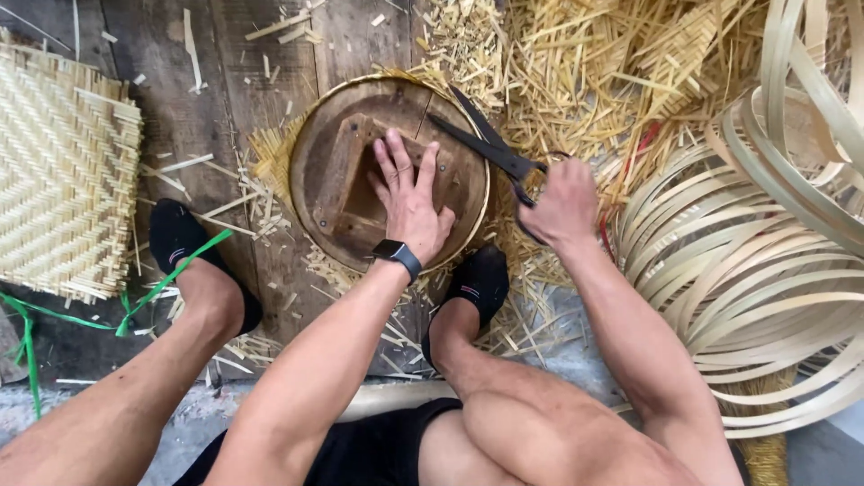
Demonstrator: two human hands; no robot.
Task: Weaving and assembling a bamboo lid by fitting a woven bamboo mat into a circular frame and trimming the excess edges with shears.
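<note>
From the head camera, the left hand (409, 200) lies flat with its five fingers spread wide, pressing down on one round wooden disc (389, 171), which rests on the plank floor (180, 117) between the person's two feet in black socks (180, 238). A dark watch (398, 253) sits on that wrist. The right hand (564, 205) is closed around the handles of one pair of black scissors (490, 148), whose two blades stand open and reach over the disc's upper right edge. One woven mat (63, 171) lies at the left, well apart from the disc, with one green strap (162, 283) just beside it. A heap of cut straw-coloured slivers (576, 72) fills the top right, and a pile of curved pale strips (747, 270), too many to count, sits at the right.
</note>
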